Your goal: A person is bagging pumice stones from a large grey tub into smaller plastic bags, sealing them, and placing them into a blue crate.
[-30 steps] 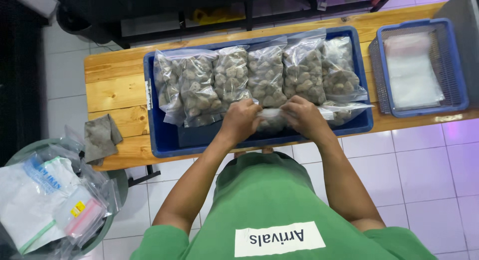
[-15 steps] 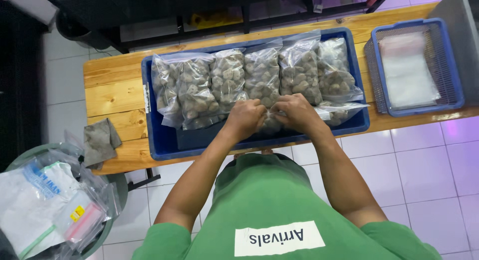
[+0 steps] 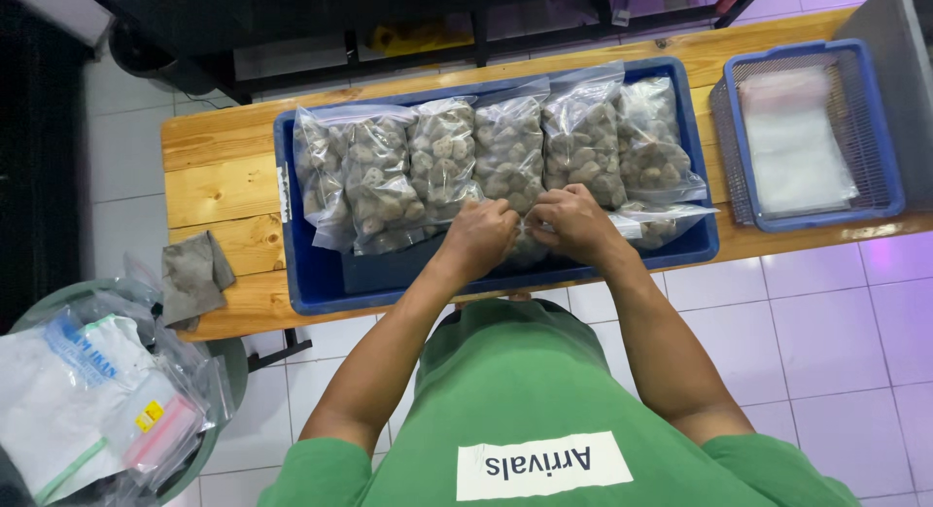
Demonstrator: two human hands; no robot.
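A: From the head view, what are the hands doing?

B: The left hand (image 3: 478, 237) and right hand (image 3: 573, 220) meet at the near edge of the deep blue plastic tray (image 3: 311, 283), both pinched together on the top strip of a clear plastic zip bag of grey-brown lumps (image 3: 661, 225) that lies flat across the tray's near side.

A: Why flat?

B: Likely so the strip can be pressed along its length. Behind it, 5 filled clear bags (image 3: 510, 152) lean side by side against the far wall, which keeps them tidy.

A: Materials?

B: Glossy crinkled film, rough knobbly lumps, a planked wooden counter (image 3: 219, 186). At the right stands a blue mesh basket (image 3: 889, 176) holding flat empty bags; at the left a crumpled grey cloth (image 3: 192, 277).
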